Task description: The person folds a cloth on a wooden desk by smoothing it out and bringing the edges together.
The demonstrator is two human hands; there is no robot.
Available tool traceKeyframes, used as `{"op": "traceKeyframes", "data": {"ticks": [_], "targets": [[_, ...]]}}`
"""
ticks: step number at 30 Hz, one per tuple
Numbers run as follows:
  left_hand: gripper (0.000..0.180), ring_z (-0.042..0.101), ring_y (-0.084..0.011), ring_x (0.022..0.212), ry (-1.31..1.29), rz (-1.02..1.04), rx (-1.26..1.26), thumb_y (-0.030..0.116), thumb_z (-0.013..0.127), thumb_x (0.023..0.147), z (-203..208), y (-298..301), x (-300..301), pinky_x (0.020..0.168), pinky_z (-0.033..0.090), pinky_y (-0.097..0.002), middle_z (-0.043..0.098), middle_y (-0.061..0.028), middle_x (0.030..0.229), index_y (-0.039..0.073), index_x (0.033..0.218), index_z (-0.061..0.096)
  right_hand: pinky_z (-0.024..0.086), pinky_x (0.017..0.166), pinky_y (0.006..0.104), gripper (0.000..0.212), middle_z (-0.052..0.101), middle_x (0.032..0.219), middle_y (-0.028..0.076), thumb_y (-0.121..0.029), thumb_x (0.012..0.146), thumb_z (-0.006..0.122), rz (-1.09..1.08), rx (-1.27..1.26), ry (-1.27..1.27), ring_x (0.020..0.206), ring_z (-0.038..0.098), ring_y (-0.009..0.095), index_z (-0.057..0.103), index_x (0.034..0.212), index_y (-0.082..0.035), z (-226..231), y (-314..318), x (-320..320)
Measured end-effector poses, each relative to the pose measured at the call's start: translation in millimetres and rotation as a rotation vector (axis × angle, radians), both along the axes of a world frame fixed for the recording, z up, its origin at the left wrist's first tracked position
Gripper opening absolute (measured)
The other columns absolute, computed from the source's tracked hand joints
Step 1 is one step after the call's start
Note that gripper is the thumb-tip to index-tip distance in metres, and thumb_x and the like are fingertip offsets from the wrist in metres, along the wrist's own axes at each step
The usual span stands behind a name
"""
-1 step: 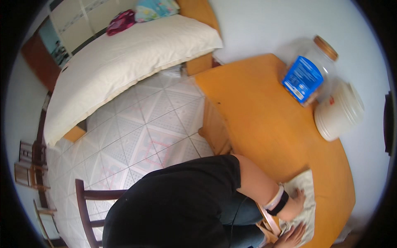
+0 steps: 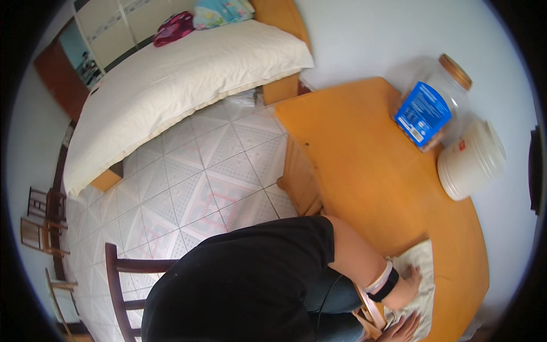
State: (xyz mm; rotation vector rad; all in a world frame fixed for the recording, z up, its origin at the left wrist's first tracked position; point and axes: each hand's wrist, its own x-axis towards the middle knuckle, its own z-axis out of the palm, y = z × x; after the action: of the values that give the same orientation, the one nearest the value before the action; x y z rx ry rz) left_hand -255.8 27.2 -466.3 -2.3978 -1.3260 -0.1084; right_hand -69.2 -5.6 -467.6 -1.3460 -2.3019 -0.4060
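A pale cream cloth (image 2: 423, 265) lies spread, with some wrinkles, at the near right part of the wooden desk (image 2: 364, 148). My left hand (image 2: 405, 292), with a white band and a black band at the wrist, presses flat on it, fingers stretched out. Just below, my right hand (image 2: 403, 329) also rests on the cloth, fingers apart; its wrist and forearm run out of the picture. Beside the cloth, at my lap, shows a light wooden edge (image 2: 370, 308), perhaps of a pulled-out drawer. Neither hand grips anything that I can see.
Against the wall on the desk stand a clear jar (image 2: 424, 114) with a blue label and copper lid, and a white lidded tub (image 2: 472, 162). A bed (image 2: 188, 80) with a cream cover is at the far left. A dark wooden chair (image 2: 117, 285) is behind me.
The whole view has shifted slightly, so the jar, tub and desk sit a little lower and farther right. Both hands stay flat on the cloth.
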Motion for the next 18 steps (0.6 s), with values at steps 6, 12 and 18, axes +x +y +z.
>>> {"op": "traceKeyframes", "data": {"ticks": [6,12,18], "targets": [[0.057,0.046,-0.0539,0.111,0.022,0.122,0.012,0.032,0.048,0.080,-1,0,5,0.074,0.046,-0.0638,0.041,-0.0334,0.131,-0.008,0.120,0.052,0.045,0.088,0.0458,0.040,0.062,0.112,0.015,-0.035,0.094,0.042,0.107,0.245,-0.020,0.101,0.059,0.032,0.062,0.109,-0.003,0,8,-5],[0.030,0.061,-0.0405,0.075,0.344,-0.063,0.101,0.029,0.053,0.078,-14,7,16,0.065,0.044,-0.0654,0.062,-0.0220,0.085,0.004,0.083,0.068,0.045,0.085,0.0465,0.041,0.066,0.103,0.015,-0.032,0.097,0.040,0.080,0.209,0.186,0.096,0.062,0.033,0.067,0.099,-0.002,5,-1,-17],[0.045,0.059,-0.0445,0.069,0.538,0.015,0.257,0.038,0.049,0.076,-44,26,32,0.059,0.043,-0.0668,0.060,-0.0251,0.078,-0.003,0.078,0.066,0.047,0.081,0.0437,0.038,0.068,0.093,0.015,-0.027,0.096,0.043,0.053,0.373,0.419,0.089,0.064,0.031,0.067,0.090,0.001,-17,-1,-15]]}}
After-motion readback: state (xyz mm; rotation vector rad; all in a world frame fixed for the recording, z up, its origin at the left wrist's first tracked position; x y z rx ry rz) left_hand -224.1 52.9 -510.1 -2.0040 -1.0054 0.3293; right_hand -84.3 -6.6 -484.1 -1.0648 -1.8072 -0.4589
